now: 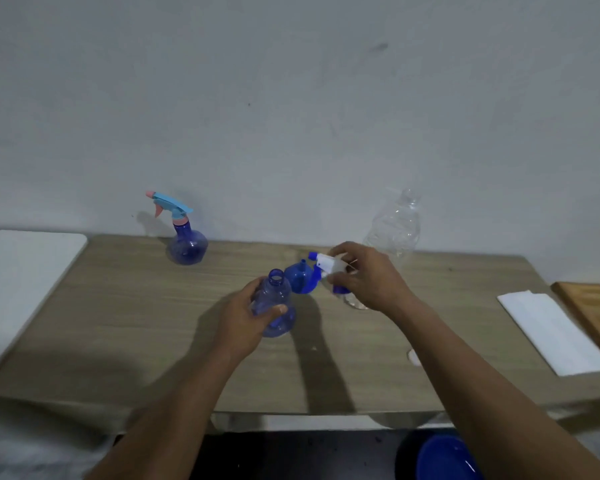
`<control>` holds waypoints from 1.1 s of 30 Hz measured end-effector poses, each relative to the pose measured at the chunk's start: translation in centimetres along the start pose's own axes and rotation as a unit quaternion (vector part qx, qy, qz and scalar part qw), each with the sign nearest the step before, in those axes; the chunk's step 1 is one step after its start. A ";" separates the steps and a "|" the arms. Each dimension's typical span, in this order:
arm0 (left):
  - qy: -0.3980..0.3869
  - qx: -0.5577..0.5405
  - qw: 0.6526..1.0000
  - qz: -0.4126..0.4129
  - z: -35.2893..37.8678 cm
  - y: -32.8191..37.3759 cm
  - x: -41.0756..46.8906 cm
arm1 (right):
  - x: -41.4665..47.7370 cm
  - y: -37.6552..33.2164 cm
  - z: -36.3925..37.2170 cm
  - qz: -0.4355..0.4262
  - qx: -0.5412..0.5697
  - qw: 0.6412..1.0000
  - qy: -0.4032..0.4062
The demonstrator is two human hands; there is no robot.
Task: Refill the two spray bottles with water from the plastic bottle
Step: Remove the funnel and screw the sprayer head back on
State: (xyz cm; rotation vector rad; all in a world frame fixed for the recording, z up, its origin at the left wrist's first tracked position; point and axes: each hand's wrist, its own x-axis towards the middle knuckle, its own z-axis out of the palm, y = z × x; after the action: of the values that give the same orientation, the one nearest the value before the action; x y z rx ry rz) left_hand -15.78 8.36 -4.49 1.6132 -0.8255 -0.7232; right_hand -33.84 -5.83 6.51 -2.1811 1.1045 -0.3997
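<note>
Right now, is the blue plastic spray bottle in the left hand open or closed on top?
Open: the blue plastic spray bottle has a bare neck with no cap, and the right hand holds the white-and-blue trigger head apart from it.

The light is dim and cool, dulling the pale grey wall (291, 98) behind the wood-grain table (118, 323). It comes from above and right of the table: the forearms (482, 375) throw broad, soft shadows leftward across it, and the blue round-bodied spray bottle with the pink-and-turquoise trigger (187, 244) at its far edge shadows the wall. Everything is slightly blurred; the table's edges bow.
</note>
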 end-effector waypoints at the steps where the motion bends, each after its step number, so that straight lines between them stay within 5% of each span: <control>1: -0.004 -0.002 1.000 0.002 0.1 -0.2 0.0 | -0.2 -1.2 -1.0 -0.006 0.031 0.999 0.022; 7: -0.002 -0.017 1.000 -0.015 0.2 -0.8 0.3 | -1.0 -7.8 -4.6 -0.083 0.119 0.981 0.128; 18: -0.021 0.020 0.999 -0.025 -0.2 -0.8 0.7 | 0.0 -13.0 -3.0 -0.176 0.191 0.946 0.194; 33: -0.003 -0.011 0.999 -0.040 0.1 -0.6 0.6 | 1.4 -8.3 4.7 -0.099 0.125 0.984 0.074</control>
State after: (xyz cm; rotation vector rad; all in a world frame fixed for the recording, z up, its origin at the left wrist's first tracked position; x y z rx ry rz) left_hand -15.46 7.90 -5.11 1.6323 -0.7582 -0.7921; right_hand -25.53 -1.41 8.56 -2.0671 0.8638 -0.7583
